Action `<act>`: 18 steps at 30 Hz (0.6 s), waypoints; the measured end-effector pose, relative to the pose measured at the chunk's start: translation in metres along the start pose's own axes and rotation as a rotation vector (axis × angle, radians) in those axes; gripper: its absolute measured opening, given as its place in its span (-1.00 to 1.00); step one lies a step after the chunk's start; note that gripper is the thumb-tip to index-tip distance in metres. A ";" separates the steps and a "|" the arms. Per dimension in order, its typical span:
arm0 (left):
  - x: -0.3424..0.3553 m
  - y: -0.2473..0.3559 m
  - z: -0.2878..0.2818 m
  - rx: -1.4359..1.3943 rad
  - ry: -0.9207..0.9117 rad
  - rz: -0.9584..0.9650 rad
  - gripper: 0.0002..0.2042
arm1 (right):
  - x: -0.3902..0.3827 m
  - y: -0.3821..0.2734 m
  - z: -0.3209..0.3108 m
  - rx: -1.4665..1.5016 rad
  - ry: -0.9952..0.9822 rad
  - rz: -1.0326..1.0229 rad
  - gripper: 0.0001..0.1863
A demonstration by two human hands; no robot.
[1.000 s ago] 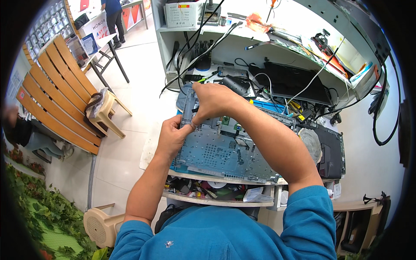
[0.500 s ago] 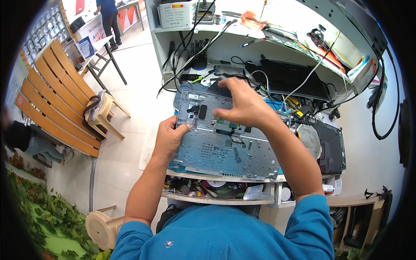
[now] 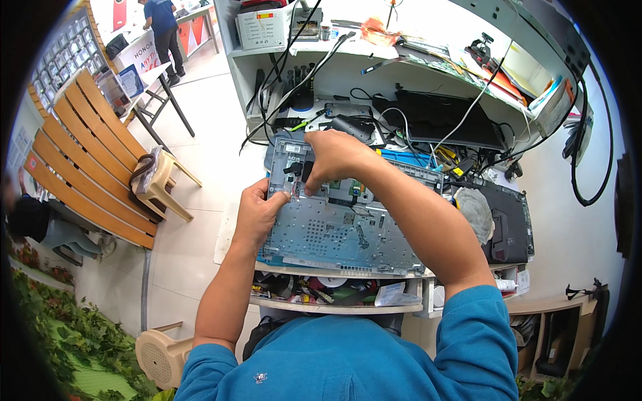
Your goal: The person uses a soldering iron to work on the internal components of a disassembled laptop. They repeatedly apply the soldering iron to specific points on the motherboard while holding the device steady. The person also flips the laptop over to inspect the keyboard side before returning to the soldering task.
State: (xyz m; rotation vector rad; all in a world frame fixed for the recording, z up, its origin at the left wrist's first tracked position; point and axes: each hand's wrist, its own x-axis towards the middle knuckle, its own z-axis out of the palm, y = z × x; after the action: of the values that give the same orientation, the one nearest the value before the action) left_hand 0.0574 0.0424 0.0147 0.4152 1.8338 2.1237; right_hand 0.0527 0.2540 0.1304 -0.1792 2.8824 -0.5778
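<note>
A silver-grey laptop chassis (image 3: 314, 234) lies inner side up on the bench, its metal plate dotted with small holes. My left hand (image 3: 257, 207) grips its left edge, thumb pressed on top beside a thin cable. My right hand (image 3: 341, 160) reaches across from the right. Its fingers curl at the far left edge of the chassis, and its thumb rests near a small black part (image 3: 307, 171). The fingertips on the far side are partly hidden. A small green circuit board (image 3: 360, 190) shows below my right wrist. Behind the chassis lies a dark rounded object (image 3: 353, 127).
Loose cables (image 3: 408, 127) and a dark screen panel (image 3: 445, 120) crowd the back of the bench. To the right sits a black laptop part (image 3: 511, 224) with a grey round pad (image 3: 473, 214). An open drawer (image 3: 328, 309) full of small parts is below. Another person (image 3: 164, 33) stands far left.
My right hand has come left and down onto the chassis, its fingers closing at the far edge. The dark rounded object behind is now uncovered. My left hand keeps its hold.
</note>
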 end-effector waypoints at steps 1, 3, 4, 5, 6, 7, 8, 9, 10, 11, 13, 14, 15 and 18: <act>0.000 -0.002 0.000 0.000 -0.002 -0.003 -0.78 | 0.000 0.000 0.000 0.005 -0.009 0.014 -0.13; -0.002 0.000 0.002 -0.002 0.000 -0.016 -0.78 | 0.002 0.004 0.003 0.012 -0.001 0.010 -0.15; -0.003 0.000 0.002 -0.003 0.001 -0.022 -0.78 | 0.003 0.004 0.003 0.015 0.004 0.007 -0.16; -0.003 -0.001 0.002 0.008 0.006 -0.016 -0.78 | 0.003 0.003 0.003 0.006 -0.017 0.014 -0.15; -0.004 -0.002 0.002 0.019 0.010 -0.009 -0.79 | 0.002 0.001 0.001 -0.003 -0.038 0.021 -0.15; -0.004 -0.003 0.001 0.032 0.016 -0.001 -0.79 | 0.002 -0.001 -0.001 -0.012 -0.057 0.026 -0.15; -0.004 -0.002 0.000 0.022 0.011 -0.003 -0.79 | 0.002 -0.002 -0.002 -0.018 -0.055 0.010 -0.15; -0.003 -0.002 0.000 0.013 0.006 -0.006 -0.79 | 0.002 -0.001 -0.003 -0.024 -0.054 -0.006 -0.15; -0.002 -0.001 0.000 0.003 0.001 -0.006 -0.80 | 0.002 -0.001 -0.005 -0.031 -0.050 -0.022 -0.15; -0.002 0.000 0.000 0.008 -0.005 -0.003 -0.80 | 0.003 -0.001 -0.007 -0.063 -0.037 -0.049 -0.15; -0.002 0.005 0.001 0.019 -0.017 0.003 -0.79 | 0.005 0.000 -0.009 -0.127 -0.009 -0.103 -0.16; -0.002 0.008 0.001 0.012 -0.018 0.004 -0.79 | 0.006 -0.001 -0.011 -0.136 -0.024 -0.115 -0.16; -0.002 0.010 0.001 0.005 -0.019 0.004 -0.79 | 0.007 -0.004 -0.015 -0.145 -0.038 -0.127 -0.16; -0.001 0.012 0.002 0.010 -0.022 0.015 -0.78 | 0.010 -0.004 -0.020 -0.113 -0.067 -0.155 -0.18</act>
State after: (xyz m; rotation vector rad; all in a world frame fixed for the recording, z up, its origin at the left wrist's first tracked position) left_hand 0.0584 0.0418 0.0268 0.4548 1.8358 2.1118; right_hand 0.0388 0.2558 0.1483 -0.4334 2.8535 -0.4258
